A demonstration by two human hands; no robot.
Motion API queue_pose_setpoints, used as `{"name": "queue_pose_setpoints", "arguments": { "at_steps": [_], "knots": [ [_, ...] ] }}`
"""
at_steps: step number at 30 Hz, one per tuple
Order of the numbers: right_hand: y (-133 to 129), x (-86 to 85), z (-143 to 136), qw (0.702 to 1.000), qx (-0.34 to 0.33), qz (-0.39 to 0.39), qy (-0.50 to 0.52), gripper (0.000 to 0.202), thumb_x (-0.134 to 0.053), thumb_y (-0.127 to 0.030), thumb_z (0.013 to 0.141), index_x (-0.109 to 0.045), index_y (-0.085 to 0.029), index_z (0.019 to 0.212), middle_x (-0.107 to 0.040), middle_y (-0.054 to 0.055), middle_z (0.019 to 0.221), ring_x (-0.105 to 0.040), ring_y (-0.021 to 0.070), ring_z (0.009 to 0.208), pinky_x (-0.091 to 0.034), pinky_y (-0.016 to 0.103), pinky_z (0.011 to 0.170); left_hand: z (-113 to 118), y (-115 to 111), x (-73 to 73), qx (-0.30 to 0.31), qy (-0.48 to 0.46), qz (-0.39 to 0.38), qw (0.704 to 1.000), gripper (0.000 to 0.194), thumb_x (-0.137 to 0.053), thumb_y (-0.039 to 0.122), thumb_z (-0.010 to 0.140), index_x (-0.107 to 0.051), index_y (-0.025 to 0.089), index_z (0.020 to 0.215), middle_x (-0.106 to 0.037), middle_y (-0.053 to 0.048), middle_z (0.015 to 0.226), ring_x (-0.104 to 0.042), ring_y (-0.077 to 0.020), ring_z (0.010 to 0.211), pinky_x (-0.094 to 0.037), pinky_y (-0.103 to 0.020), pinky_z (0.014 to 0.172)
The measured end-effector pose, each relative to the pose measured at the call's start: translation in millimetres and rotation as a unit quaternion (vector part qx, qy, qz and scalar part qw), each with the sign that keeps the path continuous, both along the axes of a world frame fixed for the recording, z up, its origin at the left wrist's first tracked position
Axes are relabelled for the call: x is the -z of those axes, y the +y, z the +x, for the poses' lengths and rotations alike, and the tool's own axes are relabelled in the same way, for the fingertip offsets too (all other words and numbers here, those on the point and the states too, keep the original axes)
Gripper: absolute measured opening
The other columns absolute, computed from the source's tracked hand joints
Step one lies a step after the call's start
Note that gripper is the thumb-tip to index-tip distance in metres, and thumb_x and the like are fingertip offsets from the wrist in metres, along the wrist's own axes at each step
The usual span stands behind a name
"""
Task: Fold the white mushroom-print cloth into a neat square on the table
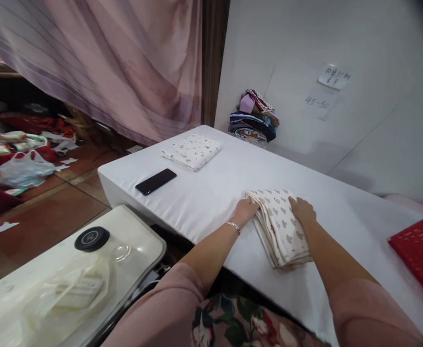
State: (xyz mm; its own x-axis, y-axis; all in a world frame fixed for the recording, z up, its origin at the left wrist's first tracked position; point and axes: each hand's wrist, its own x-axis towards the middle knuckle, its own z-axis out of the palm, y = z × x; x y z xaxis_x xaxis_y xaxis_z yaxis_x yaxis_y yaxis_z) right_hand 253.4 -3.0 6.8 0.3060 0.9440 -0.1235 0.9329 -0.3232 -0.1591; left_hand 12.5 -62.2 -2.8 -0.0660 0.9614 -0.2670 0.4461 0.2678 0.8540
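A folded cream cloth (282, 224) printed with grey mouse-head shapes lies on the white-covered table (211, 207) in front of me. My left hand (246, 212), with a bracelet at the wrist, grips its left far corner, fingers wrapped over the layered folds. On the opposite side my right hand (304, 212) holds the right edge, its thumb on top and other fingers partly hidden. Farther back on the same table rests a second folded white cloth (192, 152) with small dark prints, touched by neither hand.
A black phone (156, 181) lies near the table's left edge. At right is a red perforated basket (419, 255). Folded clothes (253, 118) are stacked by the wall. To the left stand a cream surface with a black round lid (92, 238) and a plastic bag (27, 168) on the floor.
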Motion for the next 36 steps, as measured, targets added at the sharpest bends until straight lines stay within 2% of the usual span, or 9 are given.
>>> {"name": "queue_pose_setpoints", "arguments": {
  "at_steps": [5, 12, 15, 17, 21, 24, 29, 33, 36],
  "knots": [
    [3.3, -0.8, 2.6, 1.000, -0.003, -0.012, 0.017, 0.070, -0.021, -0.063, 0.088, -0.043, -0.018, 0.137, -0.047, 0.017, 0.136, -0.041, 0.0365, 0.125, -0.034, 0.052, 0.099, -3.3, -0.9, 6.2, -0.007, -0.032, 0.003, 0.999, 0.018, -0.058, 0.031, 0.073, -0.058, 0.017, 0.060, -0.059, -0.002, 0.061, -0.058, -0.0159, 0.065, -0.039, -0.023, 0.055],
    [32.2, 1.5, -0.2, 0.996, -0.069, 0.039, 0.046, 0.062, -0.032, -0.055, 0.088, -0.044, -0.018, 0.136, -0.050, 0.014, 0.135, -0.046, 0.0305, 0.124, -0.036, 0.041, 0.100, 4.2, 8.1, 2.9, -0.041, -0.041, 0.032, 0.998, 0.017, -0.056, 0.031, 0.076, -0.066, 0.017, 0.074, -0.070, -0.007, 0.082, -0.063, -0.0200, 0.078, -0.044, -0.025, 0.063],
    [46.9, 0.9, -6.2, 0.996, -0.065, 0.038, 0.048, 0.063, -0.031, -0.057, 0.088, -0.044, -0.018, 0.136, -0.052, 0.014, 0.133, -0.048, 0.0299, 0.122, -0.038, 0.040, 0.098, 8.3, 12.4, 4.1, -0.071, -0.058, 0.021, 0.996, 0.015, -0.057, 0.028, 0.075, -0.067, 0.017, 0.077, -0.071, -0.008, 0.086, -0.064, -0.0218, 0.084, -0.046, -0.026, 0.068],
    [55.5, -0.5, -8.5, 0.996, -0.061, 0.036, 0.048, 0.064, -0.030, -0.057, 0.088, -0.045, -0.016, 0.135, -0.051, 0.015, 0.134, -0.048, 0.0301, 0.122, -0.038, 0.040, 0.098, 11.0, 14.8, 7.2, -0.091, -0.102, 0.017, 0.990, 0.015, -0.058, 0.024, 0.074, -0.067, 0.016, 0.082, -0.071, -0.008, 0.089, -0.064, -0.0208, 0.085, -0.047, -0.025, 0.069],
    [68.1, -3.1, -7.4, 0.997, -0.064, 0.026, 0.042, 0.058, -0.031, -0.053, 0.089, -0.057, -0.014, 0.124, -0.055, 0.015, 0.130, -0.050, 0.0296, 0.120, -0.038, 0.039, 0.097, 14.7, 17.5, 12.9, -0.117, -0.207, 0.020, 0.971, 0.023, -0.060, 0.021, 0.072, -0.067, 0.016, 0.093, -0.071, -0.005, 0.095, -0.064, -0.0172, 0.084, -0.048, -0.025, 0.072],
    [72.9, -3.0, -5.8, 0.998, -0.057, 0.007, 0.033, 0.050, -0.036, -0.047, 0.088, -0.066, -0.012, 0.107, -0.062, 0.017, 0.118, -0.055, 0.0317, 0.112, -0.041, 0.039, 0.092, 15.5, 17.1, 13.0, -0.117, -0.235, 0.025, 0.965, 0.025, -0.062, 0.020, 0.071, -0.067, 0.016, 0.095, -0.070, -0.005, 0.096, -0.063, -0.0169, 0.086, -0.048, -0.025, 0.075],
    [77.1, -1.3, -7.2, 0.999, -0.029, 0.009, 0.014, 0.043, -0.044, -0.044, 0.082, -0.069, -0.012, 0.097, -0.065, 0.019, 0.109, -0.059, 0.0341, 0.103, -0.044, 0.041, 0.083, 13.4, 12.2, 8.9, -0.109, -0.241, 0.062, 0.962, 0.027, -0.062, 0.021, 0.073, -0.066, 0.019, 0.099, -0.070, -0.003, 0.100, -0.062, -0.0166, 0.089, -0.048, -0.025, 0.077],
    [81.8, -0.5, -4.6, 0.999, -0.022, 0.026, 0.016, 0.035, -0.052, -0.041, 0.076, -0.070, -0.014, 0.090, -0.068, 0.018, 0.101, -0.062, 0.0322, 0.096, -0.046, 0.038, 0.076, 10.8, 7.2, 10.1, -0.089, -0.196, 0.105, 0.971, 0.028, -0.058, 0.023, 0.077, -0.064, 0.020, 0.105, -0.069, -0.003, 0.102, -0.061, -0.0160, 0.089, -0.047, -0.025, 0.078],
    [83.8, 1.7, 0.6, 0.998, -0.029, 0.056, 0.030, 0.032, -0.055, -0.038, 0.073, -0.070, -0.015, 0.088, -0.069, 0.016, 0.095, -0.064, 0.0305, 0.091, -0.047, 0.035, 0.072, 9.0, 5.8, 13.7, -0.101, -0.165, 0.092, 0.977, 0.027, -0.056, 0.024, 0.078, -0.064, 0.019, 0.103, -0.069, -0.003, 0.099, -0.061, -0.0157, 0.086, -0.046, -0.024, 0.076]
  ]
}}
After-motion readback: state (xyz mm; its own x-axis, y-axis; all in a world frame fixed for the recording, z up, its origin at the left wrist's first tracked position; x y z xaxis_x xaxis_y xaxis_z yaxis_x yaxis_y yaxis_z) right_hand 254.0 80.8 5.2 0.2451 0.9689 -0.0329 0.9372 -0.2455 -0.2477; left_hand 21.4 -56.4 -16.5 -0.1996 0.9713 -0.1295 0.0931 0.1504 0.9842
